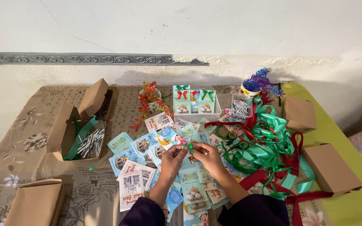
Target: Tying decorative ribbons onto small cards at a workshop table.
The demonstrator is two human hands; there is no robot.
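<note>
Dark purple long sleeves, bare left hand and right hand

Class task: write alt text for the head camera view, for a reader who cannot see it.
A person's left hand and right hand pinch a small green ribbon bow above scattered printed cards on a patterned table. Tangled green and red ribbons lie to the right, among brown cardboard boxes.

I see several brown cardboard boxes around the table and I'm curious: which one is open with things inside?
The open box at the left, beside the cards: its flaps stand up and it holds green ribbon and silvery strips. The right-side boxes look shut.
</note>
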